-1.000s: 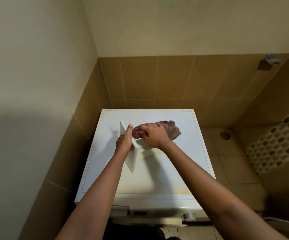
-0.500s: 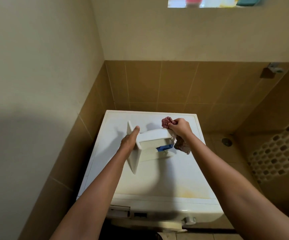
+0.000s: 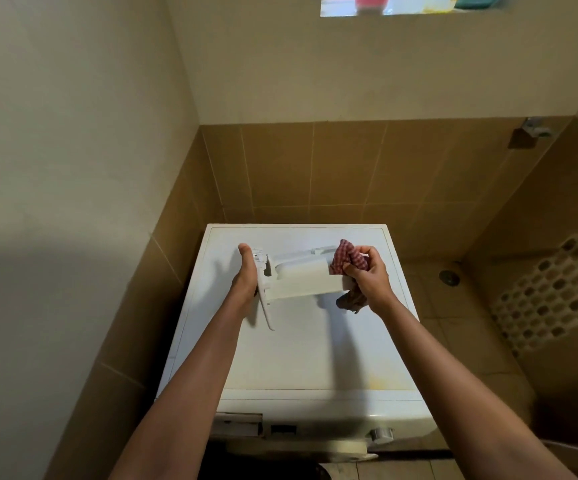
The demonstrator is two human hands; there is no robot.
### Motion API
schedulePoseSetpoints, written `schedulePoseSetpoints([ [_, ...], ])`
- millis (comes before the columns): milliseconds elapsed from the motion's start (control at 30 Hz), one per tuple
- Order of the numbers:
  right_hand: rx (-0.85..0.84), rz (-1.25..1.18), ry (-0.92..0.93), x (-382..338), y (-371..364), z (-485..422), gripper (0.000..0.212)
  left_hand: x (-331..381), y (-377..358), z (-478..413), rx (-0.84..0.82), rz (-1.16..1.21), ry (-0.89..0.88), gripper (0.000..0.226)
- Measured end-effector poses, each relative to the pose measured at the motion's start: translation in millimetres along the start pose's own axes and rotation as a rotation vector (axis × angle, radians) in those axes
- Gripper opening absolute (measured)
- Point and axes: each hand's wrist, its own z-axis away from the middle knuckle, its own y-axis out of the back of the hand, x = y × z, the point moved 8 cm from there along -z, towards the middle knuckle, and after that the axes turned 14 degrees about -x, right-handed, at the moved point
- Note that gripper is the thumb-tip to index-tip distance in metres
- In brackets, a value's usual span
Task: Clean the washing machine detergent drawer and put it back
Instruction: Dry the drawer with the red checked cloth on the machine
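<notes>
The white detergent drawer (image 3: 301, 278) is held above the top of the white washing machine (image 3: 294, 355), lying on its side with its front panel to the left. My left hand (image 3: 246, 278) grips that front panel end. My right hand (image 3: 367, 275) is closed on a red checked cloth (image 3: 348, 259) pressed against the drawer's right end; part of the cloth hangs below the hand. The empty drawer slot (image 3: 237, 424) shows at the machine's front left.
Tiled walls close in behind and to the left of the machine. A floor drain (image 3: 449, 277) and tiled floor lie to the right. A dial (image 3: 381, 434) sits on the machine's front. A tap fitting (image 3: 533, 128) is on the right wall.
The cloth has moved from the drawer's middle to its right end. The drawer has been turned, so the blue insert seen half a second ago is hidden.
</notes>
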Motion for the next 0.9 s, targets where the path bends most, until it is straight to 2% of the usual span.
schedulePoseSetpoints([
  [200, -0.077, -0.004, -0.085, 40.5, -0.3, 25.0, 0.034, -19.3, 7.9, -1.4, -0.001, -0.019, 0.046, 0.072],
  [300, -0.105, 0.009, -0.122, 56.7, -0.2, 36.3, 0.035, -39.5, 10.1, -0.3, 0.047, -0.176, 0.08, 0.065],
  [433, -0.103, 0.062, -0.165, 72.3, 0.6, 48.5, 0.035, -57.1, 2.4, 2.2, 0.095, -0.385, -0.001, 0.033],
  [700, -0.106, 0.147, -0.276, 92.2, 1.1, 57.8, 0.033, -79.1, -1.3, 11.9, 0.197, -0.515, -0.014, 0.047],
  [900, -0.143, 0.151, -0.286, 90.4, 1.0, 57.8, 0.027, -82.0, -2.1, 12.8, 0.225, -0.453, -0.019, 0.057],
])
